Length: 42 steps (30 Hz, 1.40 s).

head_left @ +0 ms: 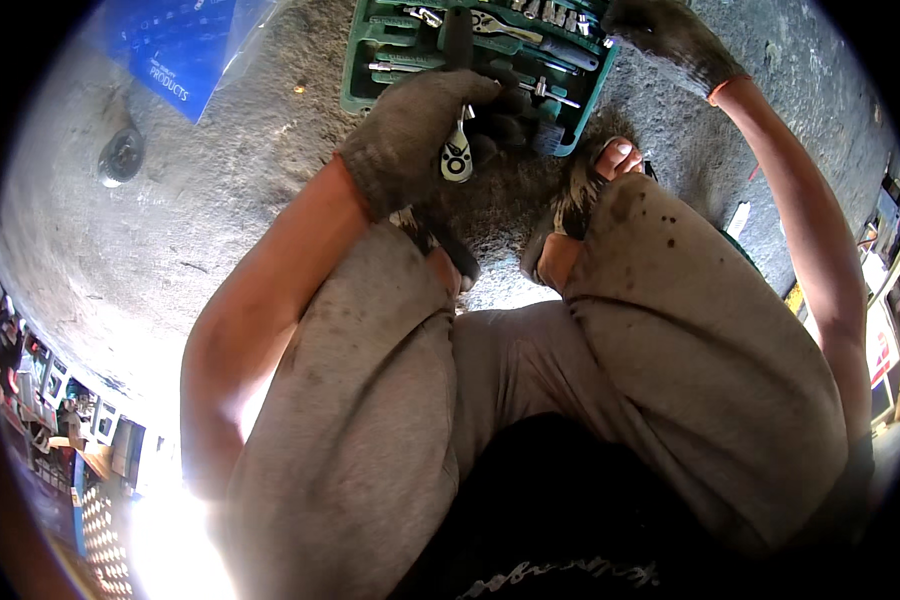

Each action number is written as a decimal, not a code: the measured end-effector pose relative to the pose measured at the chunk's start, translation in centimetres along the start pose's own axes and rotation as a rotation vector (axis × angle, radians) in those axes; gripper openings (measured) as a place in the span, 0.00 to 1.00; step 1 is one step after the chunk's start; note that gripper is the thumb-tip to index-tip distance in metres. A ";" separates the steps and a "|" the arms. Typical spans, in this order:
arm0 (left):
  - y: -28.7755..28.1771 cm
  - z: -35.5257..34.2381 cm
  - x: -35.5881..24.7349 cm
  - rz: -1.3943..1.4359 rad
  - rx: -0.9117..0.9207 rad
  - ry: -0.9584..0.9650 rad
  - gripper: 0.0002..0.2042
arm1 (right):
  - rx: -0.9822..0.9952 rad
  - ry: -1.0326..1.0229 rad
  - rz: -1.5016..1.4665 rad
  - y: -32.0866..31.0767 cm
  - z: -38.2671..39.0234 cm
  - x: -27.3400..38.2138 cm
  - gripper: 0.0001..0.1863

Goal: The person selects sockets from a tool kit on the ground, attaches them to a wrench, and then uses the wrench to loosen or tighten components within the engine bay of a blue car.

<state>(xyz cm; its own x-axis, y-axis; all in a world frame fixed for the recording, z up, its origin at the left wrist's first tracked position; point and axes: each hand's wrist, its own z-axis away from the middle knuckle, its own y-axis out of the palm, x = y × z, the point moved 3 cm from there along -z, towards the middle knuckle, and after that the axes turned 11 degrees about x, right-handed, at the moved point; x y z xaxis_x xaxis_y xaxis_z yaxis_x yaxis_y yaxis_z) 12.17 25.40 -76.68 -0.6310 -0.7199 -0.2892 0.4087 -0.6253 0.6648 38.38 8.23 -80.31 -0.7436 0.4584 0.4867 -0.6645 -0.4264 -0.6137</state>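
My left hand (410, 135), in a dirty knitted glove, is closed around a ratchet (456, 157); its silver head hangs below my fingers over the lower part of a green tool case (355, 75). The open case holds several sockets, extension bars and another ratchet (500, 25). My right hand (670, 40), gloved too, is at the case's upper right corner beside the sockets (560, 15), fingers curled; what they grip, if anything, is hidden.
A blue printed sheet in clear plastic (175, 50) and a small dark round part (120, 157) lie left on the rough concrete floor (240, 190). My sandalled feet (595, 175) are just below the case. Clutter (80, 430) lines the far left and right edges.
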 end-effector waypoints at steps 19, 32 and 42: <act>-0.9 -0.6 -0.2 -0.201 -0.003 0.001 0.19 | -0.157 0.170 -0.202 0.5 0.1 0.6 0.17; -1.6 -0.6 -1.2 -1.017 0.057 0.430 0.26 | 0.129 -0.180 -0.479 -1.1 0.0 11.7 0.21; -1.2 -1.4 1.8 -0.050 0.098 -0.040 0.22 | 0.067 -0.057 -0.558 3.5 1.1 11.9 0.21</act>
<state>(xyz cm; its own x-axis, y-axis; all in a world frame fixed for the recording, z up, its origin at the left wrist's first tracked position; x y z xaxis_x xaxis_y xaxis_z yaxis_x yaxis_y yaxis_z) 11.49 24.45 -78.96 -0.6757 -0.6748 -0.2968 0.3108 -0.6259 0.7153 27.15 11.40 -75.97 -0.2794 0.5867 0.7601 -0.9601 -0.1807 -0.2135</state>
